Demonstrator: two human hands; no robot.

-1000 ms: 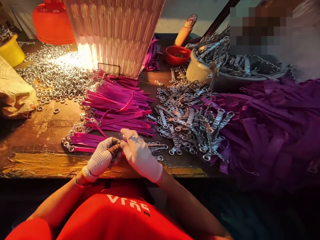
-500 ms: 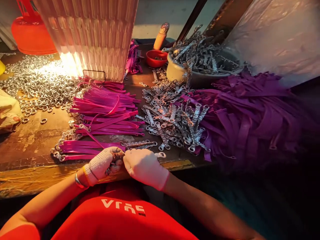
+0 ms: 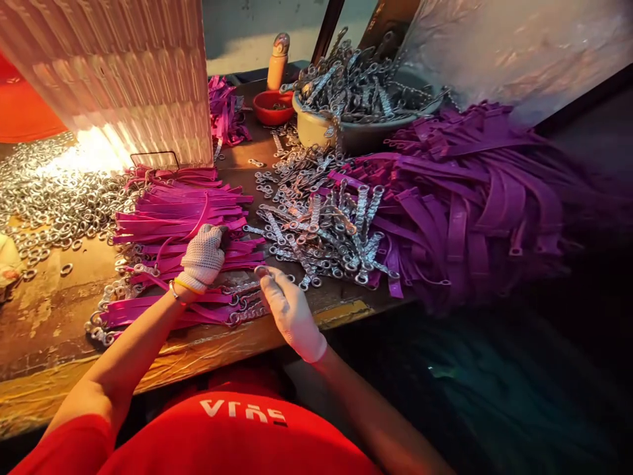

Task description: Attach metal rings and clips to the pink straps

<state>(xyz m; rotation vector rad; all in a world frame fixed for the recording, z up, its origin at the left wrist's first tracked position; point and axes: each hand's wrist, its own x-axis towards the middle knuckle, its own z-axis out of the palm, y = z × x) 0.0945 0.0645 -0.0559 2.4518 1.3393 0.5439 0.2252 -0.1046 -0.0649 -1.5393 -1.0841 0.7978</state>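
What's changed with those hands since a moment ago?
The left hand has moved forward to the pink straps, parting from the right hand. Whether either took or released anything is unclear. The red bowl and heaped metal pieces stayed put.

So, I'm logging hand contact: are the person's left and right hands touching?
Apart. The head view shows a gap, with purple straps visible between the left hand and right hand.

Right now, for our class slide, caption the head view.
Gloved left hand over magenta straps, gloved right hand near a heap of silvery chain pieces.
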